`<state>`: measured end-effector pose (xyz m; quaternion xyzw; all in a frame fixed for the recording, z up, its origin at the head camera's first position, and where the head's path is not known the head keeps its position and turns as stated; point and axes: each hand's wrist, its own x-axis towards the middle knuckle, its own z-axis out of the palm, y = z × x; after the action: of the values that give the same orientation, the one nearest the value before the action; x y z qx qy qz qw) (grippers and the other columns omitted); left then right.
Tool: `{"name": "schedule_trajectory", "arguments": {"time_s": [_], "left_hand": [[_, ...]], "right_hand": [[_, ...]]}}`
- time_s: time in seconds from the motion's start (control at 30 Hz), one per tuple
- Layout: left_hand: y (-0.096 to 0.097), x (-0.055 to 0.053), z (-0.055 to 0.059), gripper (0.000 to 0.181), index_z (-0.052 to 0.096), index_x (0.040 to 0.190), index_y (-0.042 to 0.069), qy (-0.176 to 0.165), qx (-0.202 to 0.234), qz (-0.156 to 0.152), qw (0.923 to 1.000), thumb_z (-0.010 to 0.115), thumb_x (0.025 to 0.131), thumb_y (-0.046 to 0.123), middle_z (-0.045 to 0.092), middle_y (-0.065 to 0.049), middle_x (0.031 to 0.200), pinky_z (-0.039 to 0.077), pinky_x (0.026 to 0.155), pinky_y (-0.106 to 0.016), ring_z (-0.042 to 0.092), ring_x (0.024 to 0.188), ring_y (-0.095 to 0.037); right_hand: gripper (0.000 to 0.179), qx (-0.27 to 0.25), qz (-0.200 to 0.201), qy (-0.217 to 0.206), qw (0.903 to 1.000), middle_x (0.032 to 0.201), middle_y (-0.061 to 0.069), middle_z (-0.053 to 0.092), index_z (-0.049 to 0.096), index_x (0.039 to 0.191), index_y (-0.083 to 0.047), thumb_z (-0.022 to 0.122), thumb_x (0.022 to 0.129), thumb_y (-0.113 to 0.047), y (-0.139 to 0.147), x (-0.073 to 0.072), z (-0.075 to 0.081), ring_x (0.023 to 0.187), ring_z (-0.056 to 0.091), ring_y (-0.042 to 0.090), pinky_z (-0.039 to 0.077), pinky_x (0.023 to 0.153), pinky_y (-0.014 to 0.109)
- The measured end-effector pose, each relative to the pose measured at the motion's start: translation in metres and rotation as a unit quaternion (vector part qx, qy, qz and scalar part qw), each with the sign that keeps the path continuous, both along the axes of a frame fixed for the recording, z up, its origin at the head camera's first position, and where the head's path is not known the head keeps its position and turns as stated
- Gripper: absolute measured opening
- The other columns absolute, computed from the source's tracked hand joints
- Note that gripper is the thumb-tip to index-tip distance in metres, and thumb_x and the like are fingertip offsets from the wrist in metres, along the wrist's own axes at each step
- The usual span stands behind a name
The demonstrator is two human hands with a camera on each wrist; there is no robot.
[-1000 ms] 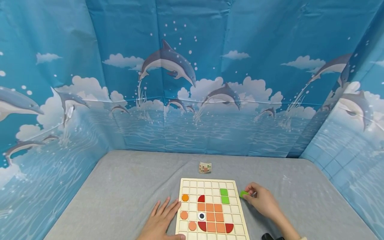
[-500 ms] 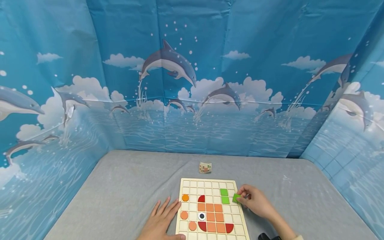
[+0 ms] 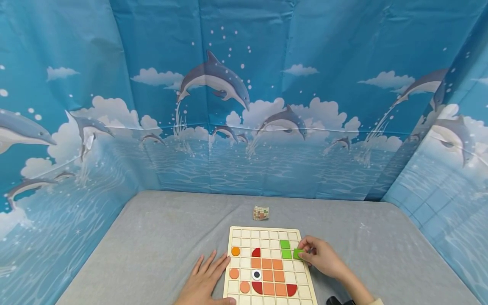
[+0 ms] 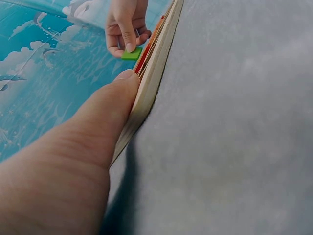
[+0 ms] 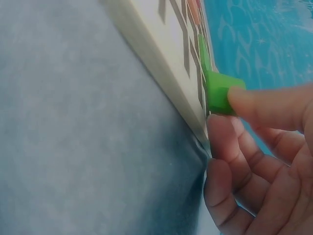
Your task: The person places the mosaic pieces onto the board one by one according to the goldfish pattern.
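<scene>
My right hand [image 3: 320, 255] pinches a green square tile [image 3: 298, 253] between thumb and fingers at the right side of a pale wooden grid board [image 3: 244, 233]. In the right wrist view the tile [image 5: 220, 90] stands tilted, close over the board's cells. Two more green tiles [image 3: 286, 254] lie in cells just left of it. Orange squares [image 3: 267, 275], red quarter-rounds [image 3: 291, 289] and a white eye disc [image 3: 256, 275] fill cells in the middle. My left hand [image 3: 206, 279] lies with fingers spread against the board's left edge, its thumb [image 4: 112, 98] at the near part.
Orange round pieces [image 3: 234, 273] sit in the board's left cells. A small picture card [image 3: 261, 213] lies behind the board on the grey cloth [image 3: 171, 224]. A dolphin-print curtain [image 3: 244, 169] stands around the table's back and sides.
My right hand has carried the green tile leftward from beside the board to over its right column. The left hand has stayed in place.
</scene>
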<state>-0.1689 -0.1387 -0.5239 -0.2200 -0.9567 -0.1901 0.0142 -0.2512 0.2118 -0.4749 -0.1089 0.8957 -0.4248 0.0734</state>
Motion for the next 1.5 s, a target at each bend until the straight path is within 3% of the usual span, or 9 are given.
{"name": "schedule_trajectory", "arguments": {"time_s": [0.23,0.67,1.5], "left_hand": [[0.0006,-0.0015,-0.0005,0.095,0.031,0.150,0.018,-0.002,-0.004,0.001,1.0000,0.047,0.078,0.078,0.031,0.001,0.151,0.014,0.107,-0.055,0.022,0.139,-0.030],[-0.0004,-0.0013,-0.0022,0.095,0.033,0.150,0.017,0.013,-0.007,0.001,0.9999,0.046,0.078,0.078,0.033,0.001,0.151,0.011,0.106,-0.052,0.023,0.139,-0.030],[0.0001,-0.0012,-0.0017,0.095,0.033,0.150,0.017,0.009,-0.011,0.000,0.9999,0.047,0.078,0.078,0.033,0.001,0.151,0.018,0.106,-0.057,0.025,0.138,-0.031]], "right_hand": [[0.011,0.001,0.007,-0.010,0.9999,0.074,0.002,0.053,0.062,0.090,-0.006,0.067,0.084,0.001,0.0007,0.0008,0.0010,0.057,0.050,0.018,0.046,0.047,0.029],[0.009,0.064,-0.064,0.007,0.9959,0.074,-0.004,0.058,0.073,0.085,-0.013,0.074,0.080,-0.005,-0.0042,-0.0010,0.0014,0.061,0.046,0.016,0.039,0.049,0.030],[0.013,0.078,-0.051,0.026,0.9953,0.070,-0.004,0.054,0.068,0.075,-0.016,0.077,0.078,-0.008,-0.0062,0.0016,0.0007,0.059,0.046,0.015,0.037,0.054,0.030]]}}
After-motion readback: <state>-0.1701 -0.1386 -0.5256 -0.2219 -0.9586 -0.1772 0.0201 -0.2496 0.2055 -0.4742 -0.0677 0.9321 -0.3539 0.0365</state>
